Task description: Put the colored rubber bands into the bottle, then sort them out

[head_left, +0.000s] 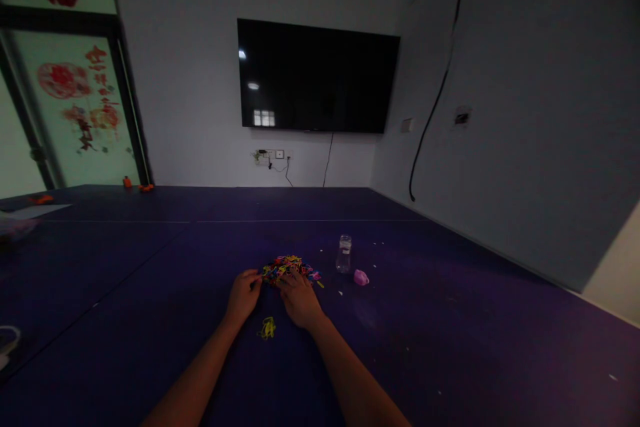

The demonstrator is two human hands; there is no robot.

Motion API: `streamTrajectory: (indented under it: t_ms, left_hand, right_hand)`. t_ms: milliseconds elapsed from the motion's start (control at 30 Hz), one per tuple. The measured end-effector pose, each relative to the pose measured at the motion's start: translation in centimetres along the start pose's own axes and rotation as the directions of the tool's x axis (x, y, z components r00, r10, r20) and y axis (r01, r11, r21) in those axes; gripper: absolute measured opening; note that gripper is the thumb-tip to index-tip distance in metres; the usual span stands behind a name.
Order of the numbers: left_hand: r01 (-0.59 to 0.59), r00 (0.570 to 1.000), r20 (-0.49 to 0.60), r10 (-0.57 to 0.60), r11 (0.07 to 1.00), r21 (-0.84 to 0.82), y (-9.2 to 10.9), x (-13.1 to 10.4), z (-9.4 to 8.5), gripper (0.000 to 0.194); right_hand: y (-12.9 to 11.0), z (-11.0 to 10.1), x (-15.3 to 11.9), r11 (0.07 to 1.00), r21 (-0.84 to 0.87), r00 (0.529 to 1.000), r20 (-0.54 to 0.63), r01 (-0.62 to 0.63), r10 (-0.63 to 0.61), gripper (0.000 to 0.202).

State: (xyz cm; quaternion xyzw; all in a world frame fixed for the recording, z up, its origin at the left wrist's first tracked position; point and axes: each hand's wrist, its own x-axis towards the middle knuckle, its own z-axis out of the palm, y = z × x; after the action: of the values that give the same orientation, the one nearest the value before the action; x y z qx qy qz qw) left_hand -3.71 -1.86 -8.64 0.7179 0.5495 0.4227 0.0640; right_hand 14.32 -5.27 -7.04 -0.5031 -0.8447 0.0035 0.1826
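Observation:
A heap of small multicoloured elastic bands (285,265) lies on the dark purple surface in front of me. My left hand (244,297) is at the heap's left edge, thumb and fingertips pressed together; whatever they pinch is too small to make out. Across the front right of the heap rests my right hand (300,300), its fingers spread over the bands and partly covering them. Nearer to me, between my forearms, is a small separate bunch of yellow-green bands (269,327).
To the right of the heap stands a clear bottle (344,255) without a lid, with a pink cap-like piece (361,277) beside it. White scraps dot the surface (475,347). Orange objects (146,187) sit by the door at far left. A television (320,77) hangs on the wall.

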Motion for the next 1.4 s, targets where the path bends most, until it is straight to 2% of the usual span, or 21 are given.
streamTrajectory:
  t_ms: [367,700,1000,1400]
  left_hand:
    - [-0.158,0.98,0.129,0.154,0.987,0.023,1.5,-0.5,-0.3,0.022]
    - [-0.149,0.98,0.143,0.137,0.986,0.074,1.2,-0.4,0.0,0.025]
    - [-0.133,0.983,0.132,0.125,0.989,0.058,1.1,-0.5,0.1,0.026]
    - [-0.101,0.99,0.097,0.101,0.995,-0.006,1.1,-0.4,0.1,0.028]
  right_hand:
    - [0.1,0.0,0.0,1.0,-0.004,0.999,-0.037,-0.017,0.017,0.04]
    - [0.4,0.5,0.4,0.994,0.029,0.992,-0.067,-0.105,0.107,0.039]
    - [0.3,0.0,0.4,0.993,0.096,0.985,-0.149,-0.074,0.088,0.03]
    - [0.3,-0.1,0.3,0.998,0.044,0.994,-0.098,-0.037,0.041,0.027]
